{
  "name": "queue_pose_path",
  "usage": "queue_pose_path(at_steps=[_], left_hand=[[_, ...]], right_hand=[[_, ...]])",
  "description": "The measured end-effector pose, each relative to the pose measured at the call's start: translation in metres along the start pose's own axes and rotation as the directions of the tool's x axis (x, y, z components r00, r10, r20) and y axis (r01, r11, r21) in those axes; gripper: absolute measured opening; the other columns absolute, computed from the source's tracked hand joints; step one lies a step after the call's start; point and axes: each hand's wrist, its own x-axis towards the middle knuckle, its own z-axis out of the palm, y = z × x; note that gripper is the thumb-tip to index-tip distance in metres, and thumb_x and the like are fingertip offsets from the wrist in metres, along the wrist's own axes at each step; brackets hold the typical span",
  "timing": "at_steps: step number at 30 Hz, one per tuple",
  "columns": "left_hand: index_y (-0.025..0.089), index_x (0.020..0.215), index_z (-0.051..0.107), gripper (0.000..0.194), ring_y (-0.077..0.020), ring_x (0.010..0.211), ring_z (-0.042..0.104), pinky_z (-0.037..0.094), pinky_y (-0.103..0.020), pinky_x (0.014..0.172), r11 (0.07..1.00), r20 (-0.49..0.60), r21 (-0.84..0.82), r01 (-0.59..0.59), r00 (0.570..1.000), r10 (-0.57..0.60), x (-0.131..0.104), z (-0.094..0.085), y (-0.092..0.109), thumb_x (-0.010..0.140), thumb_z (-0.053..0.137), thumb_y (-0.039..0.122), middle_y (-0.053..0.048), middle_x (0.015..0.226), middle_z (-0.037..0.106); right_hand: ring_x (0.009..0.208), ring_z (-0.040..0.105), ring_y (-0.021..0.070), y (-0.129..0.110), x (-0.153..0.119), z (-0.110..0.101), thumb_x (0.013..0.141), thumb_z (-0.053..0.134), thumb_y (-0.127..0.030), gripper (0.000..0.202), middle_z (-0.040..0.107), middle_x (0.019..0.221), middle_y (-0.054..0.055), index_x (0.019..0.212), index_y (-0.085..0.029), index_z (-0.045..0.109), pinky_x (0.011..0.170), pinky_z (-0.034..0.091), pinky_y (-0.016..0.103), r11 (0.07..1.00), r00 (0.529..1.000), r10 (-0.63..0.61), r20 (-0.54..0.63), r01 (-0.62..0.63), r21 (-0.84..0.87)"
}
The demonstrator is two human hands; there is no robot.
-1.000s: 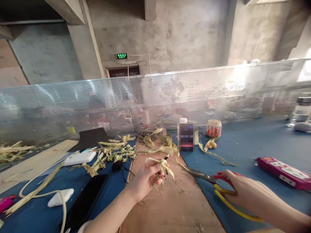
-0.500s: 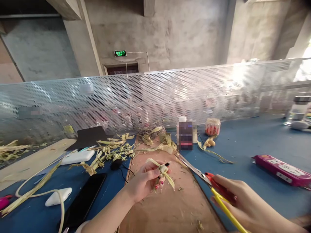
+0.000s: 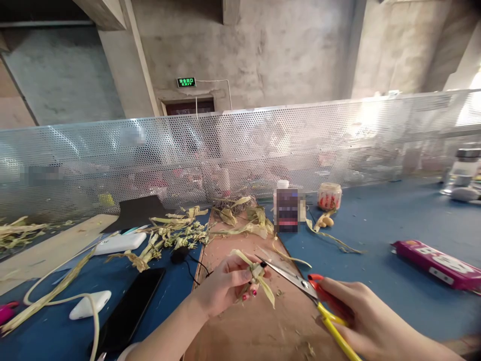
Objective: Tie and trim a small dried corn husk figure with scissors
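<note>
Pinched in the fingers of my left hand (image 3: pixel 224 281) is a small bundle of knotted pale dried husk (image 3: pixel 258 273), with strips sticking out and a black tip on top. My right hand (image 3: pixel 370 316) grips scissors (image 3: pixel 305 286) with one red and one yellow handle. Their blades point left, parted slightly, with the tips close to the husk bundle. Whether the tips touch it, I cannot tell. Both hands are above a brown board (image 3: pixel 259 333) sprinkled with small husk scraps.
Dried husk pieces (image 3: pixel 176 233) lie left of the board. A black phone (image 3: pixel 131 306), a white case (image 3: pixel 90 305) and a cable sit at left. Behind stand a blurred bottle (image 3: pixel 287 210) and a jar (image 3: pixel 329 196); a purple packet (image 3: pixel 438 263) lies right. Perforated metal panel (image 3: pixel 240 145) closes the back.
The scissors in my right hand have moved left and slightly down, bringing the blade tips close to the husk bundle. My left hand has shifted slightly right, still holding the bundle.
</note>
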Motion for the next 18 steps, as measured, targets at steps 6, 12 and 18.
queue_pose_path(at_steps=[6, 12, 18], left_hand=[[0.021, 0.089, 0.068, 0.018, -0.0081, 0.056, 0.054, 0.032, -0.019, 0.047, 1.0, 0.023, 0.016, 0.007, 1.0, -0.007, 0.0, 0.002, 0.001, 0.071, 0.068, 0.024, -0.007, 0.085, 0.066], [0.018, 0.088, 0.067, 0.016, -0.0084, 0.059, 0.053, 0.032, -0.019, 0.047, 0.999, 0.024, 0.053, -0.004, 1.0, 0.003, 0.0, 0.002, -0.001, 0.073, 0.066, 0.023, -0.007, 0.085, 0.065], [0.018, 0.089, 0.067, 0.019, -0.0073, 0.055, 0.052, 0.032, -0.019, 0.047, 0.998, 0.006, 0.061, 0.02, 1.0, -0.021, 0.0, 0.001, 0.0, 0.071, 0.067, 0.024, -0.008, 0.084, 0.066]], right_hand=[[0.049, 0.026, 0.0088, -0.003, 0.0, 0.003, 0.082, 0.045, -0.036, 0.019, 0.038, 0.055, -0.006, 0.071, -0.021, 0.047, 0.046, 0.026, 0.022, 0.998, 0.998, -0.054, -0.04, 0.052, -0.038], [0.049, 0.027, 0.0085, -0.003, -0.001, 0.007, 0.082, 0.044, -0.029, 0.017, 0.037, 0.055, -0.006, 0.067, -0.022, 0.04, 0.046, 0.027, 0.021, 0.996, 0.998, -0.053, -0.019, 0.052, -0.071], [0.048, 0.027, 0.0078, 0.001, -0.001, 0.011, 0.082, 0.046, -0.027, 0.017, 0.036, 0.054, -0.006, 0.066, -0.021, 0.041, 0.045, 0.027, 0.021, 0.995, 0.995, -0.08, -0.05, 0.077, -0.055]])
